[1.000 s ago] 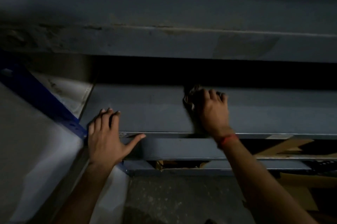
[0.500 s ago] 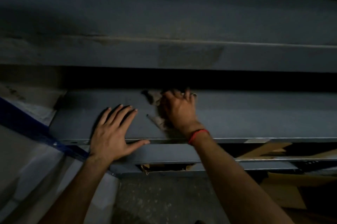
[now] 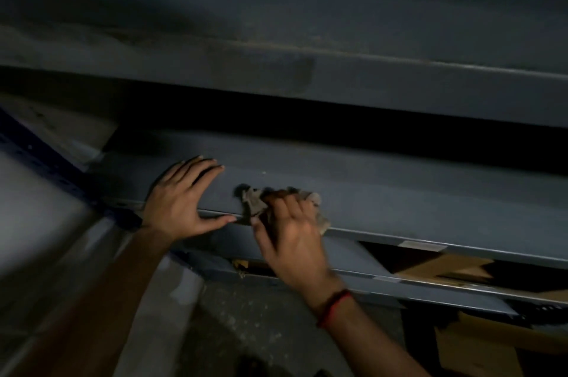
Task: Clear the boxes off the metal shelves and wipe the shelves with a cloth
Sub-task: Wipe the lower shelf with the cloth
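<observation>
Dim light. A grey-blue metal shelf (image 3: 399, 192) runs across the middle, bare of boxes where I see it. My right hand (image 3: 292, 238), with a red thread on its wrist, grips a crumpled grey-brown cloth (image 3: 253, 203) and presses it on the shelf near the front edge. My left hand (image 3: 181, 198) lies flat on the same shelf just to the left, fingers straight, thumb along the front lip. A higher shelf (image 3: 307, 38) spans the top of the view, also bare. Flattened brown cardboard (image 3: 445, 266) shows on the lower shelves at the right.
A blue perforated upright (image 3: 46, 158) of the rack stands at the left, next to a pale wall (image 3: 37, 238). Speckled floor (image 3: 246, 330) lies below between my arms. More brown cardboard (image 3: 491, 343) sits at the lower right.
My right hand has dragged the cloth from the back of the shelf toward its front edge. The view has shifted left and my left hand stays flat on the shelf.
</observation>
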`<state>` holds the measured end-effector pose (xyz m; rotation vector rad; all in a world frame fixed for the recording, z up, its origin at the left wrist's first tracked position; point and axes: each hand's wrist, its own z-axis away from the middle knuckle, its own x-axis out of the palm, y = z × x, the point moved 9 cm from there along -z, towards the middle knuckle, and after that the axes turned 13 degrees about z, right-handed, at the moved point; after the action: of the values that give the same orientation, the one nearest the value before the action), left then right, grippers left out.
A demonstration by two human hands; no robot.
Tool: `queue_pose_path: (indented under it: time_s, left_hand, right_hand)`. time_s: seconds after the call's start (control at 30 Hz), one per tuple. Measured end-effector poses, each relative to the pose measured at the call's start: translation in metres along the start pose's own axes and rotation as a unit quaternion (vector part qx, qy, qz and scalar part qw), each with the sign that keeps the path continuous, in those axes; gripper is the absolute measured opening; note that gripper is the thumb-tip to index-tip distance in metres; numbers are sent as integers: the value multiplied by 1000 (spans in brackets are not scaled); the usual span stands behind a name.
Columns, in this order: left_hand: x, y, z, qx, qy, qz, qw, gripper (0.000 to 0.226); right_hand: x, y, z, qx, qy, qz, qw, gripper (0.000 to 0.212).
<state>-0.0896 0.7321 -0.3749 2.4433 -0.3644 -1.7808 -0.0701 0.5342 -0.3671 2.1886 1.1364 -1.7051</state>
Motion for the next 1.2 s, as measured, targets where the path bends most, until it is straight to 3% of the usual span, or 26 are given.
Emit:
queue_pose_path:
  time_s: [0.13,0.2,0.33,0.43,0.5,0.63,0.8,0.9,1.07,1.2]
  left_hand:
    - [4,-5,2,-9,-14,-3,1000,96]
    - [4,-8,3,-8,-15,0,1000,97]
    - [1,-4,2,-8,-11,-4,1000,98]
    - [0,-5,3,-10,-14,-4,1000,100]
    - [0,-6,3,-15,-10,-3,1000,100]
    - [2,-6,2,-19,-15,-1,1000,100]
    - [5,-7,1,-27,-36,1,999,100]
    - [3,-6,2,-18,-29,8,999,97]
    - [2,0,0,-13,-31,-3,999,99]
    - [5,52,-18,11,-17,-3,1000,104]
  right_hand:
    - [30,-31,-59,-29,25,23,999,22]
    - [39,-20,-94,-25,-3,22,999,21]
    - [25,63,-121,87,-57,56,993,19]
    - [-15,114,-87,165,0,64,984,16]
    - [-33,109,-46,172,51,52,982,17]
    - [-5,33,-8,93,36,6,995,37]
    - [26,-33,-60,-31,40,33,998,17]
    - [24,13,-96,-21,10,73,997,14]
    - [-14,145,-86,110,4,130,985,36]
    - [-33,159,-30,155,32,136,978,19]
